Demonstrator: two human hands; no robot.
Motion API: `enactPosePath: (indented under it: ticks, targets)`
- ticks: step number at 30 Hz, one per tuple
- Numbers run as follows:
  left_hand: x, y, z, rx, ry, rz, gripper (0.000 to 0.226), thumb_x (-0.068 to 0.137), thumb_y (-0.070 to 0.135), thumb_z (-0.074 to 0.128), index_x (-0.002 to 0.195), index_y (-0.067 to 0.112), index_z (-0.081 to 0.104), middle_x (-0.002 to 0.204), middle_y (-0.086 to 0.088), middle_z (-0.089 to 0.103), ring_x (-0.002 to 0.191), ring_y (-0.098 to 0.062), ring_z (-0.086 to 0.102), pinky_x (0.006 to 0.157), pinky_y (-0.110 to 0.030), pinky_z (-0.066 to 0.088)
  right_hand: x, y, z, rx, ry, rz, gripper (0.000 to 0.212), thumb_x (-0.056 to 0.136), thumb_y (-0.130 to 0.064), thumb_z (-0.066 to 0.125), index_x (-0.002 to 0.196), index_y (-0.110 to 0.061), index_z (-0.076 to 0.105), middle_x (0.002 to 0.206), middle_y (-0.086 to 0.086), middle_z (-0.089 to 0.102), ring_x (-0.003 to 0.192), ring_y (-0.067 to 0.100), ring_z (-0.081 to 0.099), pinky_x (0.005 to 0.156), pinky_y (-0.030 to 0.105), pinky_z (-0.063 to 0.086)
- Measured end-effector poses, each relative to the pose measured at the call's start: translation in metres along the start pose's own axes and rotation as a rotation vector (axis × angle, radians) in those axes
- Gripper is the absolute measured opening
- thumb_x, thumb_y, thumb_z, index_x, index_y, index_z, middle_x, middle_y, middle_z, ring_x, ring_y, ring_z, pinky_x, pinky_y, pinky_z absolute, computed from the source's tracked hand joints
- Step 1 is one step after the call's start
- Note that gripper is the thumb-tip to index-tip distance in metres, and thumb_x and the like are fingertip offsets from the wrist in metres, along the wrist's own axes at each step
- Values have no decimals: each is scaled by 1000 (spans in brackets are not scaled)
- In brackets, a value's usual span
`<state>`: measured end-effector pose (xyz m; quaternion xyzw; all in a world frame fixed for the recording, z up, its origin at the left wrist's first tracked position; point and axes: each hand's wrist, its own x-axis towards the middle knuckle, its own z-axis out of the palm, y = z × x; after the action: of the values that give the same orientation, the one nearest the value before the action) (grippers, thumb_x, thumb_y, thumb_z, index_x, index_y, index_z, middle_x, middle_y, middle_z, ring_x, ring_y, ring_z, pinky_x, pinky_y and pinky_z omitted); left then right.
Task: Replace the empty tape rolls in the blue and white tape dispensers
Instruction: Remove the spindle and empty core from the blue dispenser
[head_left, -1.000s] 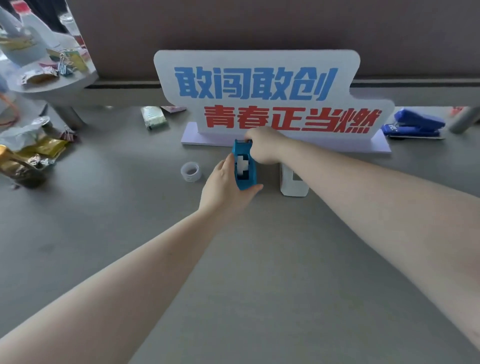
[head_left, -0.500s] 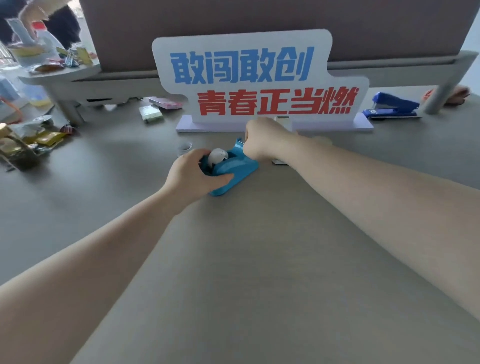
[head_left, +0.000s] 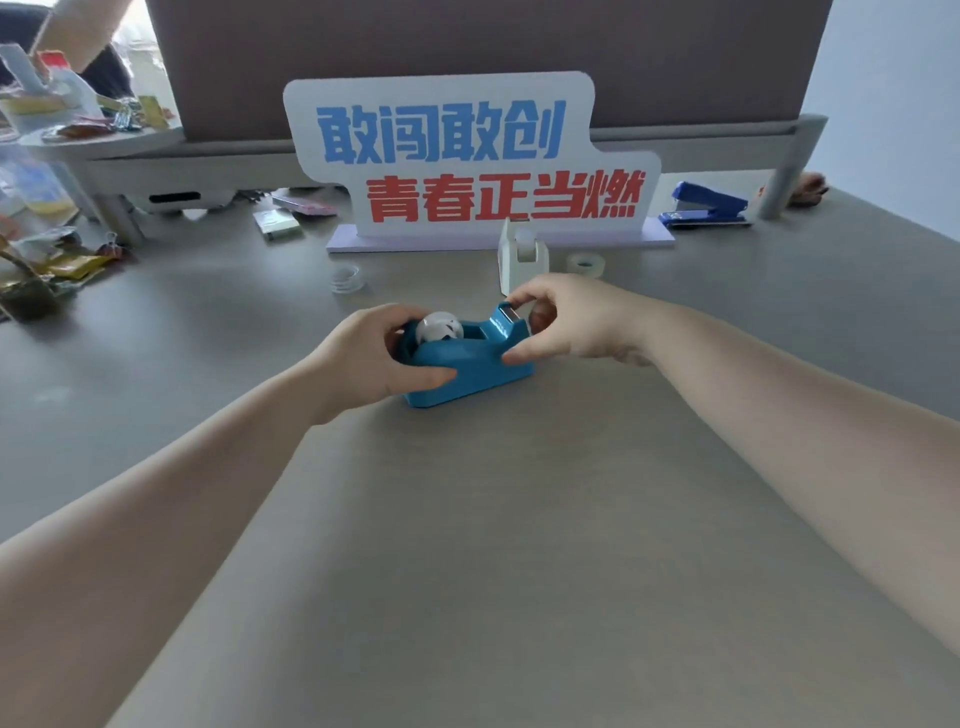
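A: Entry, head view. Where is the blue dispenser (head_left: 470, 364)?

B: Centre of the frame, base flat on the grey table (head_left: 519, 545), cutter end toward the right. Both hands are on it.

A: Left hand (head_left: 374, 356)?

B: It grasps the rear end — thumb along the near side wall, fingers curled over the top beside the white core (head_left: 440, 328) seated in the well.

A: Right hand (head_left: 566, 319)?

B: It pinches the cutter end: index finger on top next to the blade, thumb against the near side. Grip closed on the body.

A: Is there tape on that core?

B: Cannot tell — it reads as a plain white hub.

A: White dispenser (head_left: 521, 257)?

B: Just above centre, behind the right hand, apart from it, standing in front of the sign (head_left: 467, 161). A pale spool sits in its top.

A: Loose rolls?

B: One clear roll (head_left: 585, 263) just right of the white dispenser; a clear ring (head_left: 347, 278) above and left of the left hand. Both lie on the table, neither touched.

A: Other items?

B: Blue stapler (head_left: 706, 205) at upper right beside a shelf leg. Small packets and wrappers in the upper left. Another person's arm at the top left corner, blurred.
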<state>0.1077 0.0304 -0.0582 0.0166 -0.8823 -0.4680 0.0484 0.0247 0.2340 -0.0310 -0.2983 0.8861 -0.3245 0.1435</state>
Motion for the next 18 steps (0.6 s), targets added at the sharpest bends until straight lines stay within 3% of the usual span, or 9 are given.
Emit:
enactPosePath:
  ticks: [5,18]
  targets:
    - [4,4,5,-14,-117,36,46,68,12,80,108,26,62,101,1,68,95,-22,65,83,-33,56,-11,17,0,81,37,2,52,67,-30,81,110,-19,54,103,-1,64,96,13,62,80,25,51]
    - [5,8,19,-65,-190,125,50,70,9,78,114,24,60,103,3,69,92,-11,66,83,-21,54,-34,38,1,198,103,-48,43,66,-29,80,104,-25,62,102,-8,69,95,5,66,90,27,54]
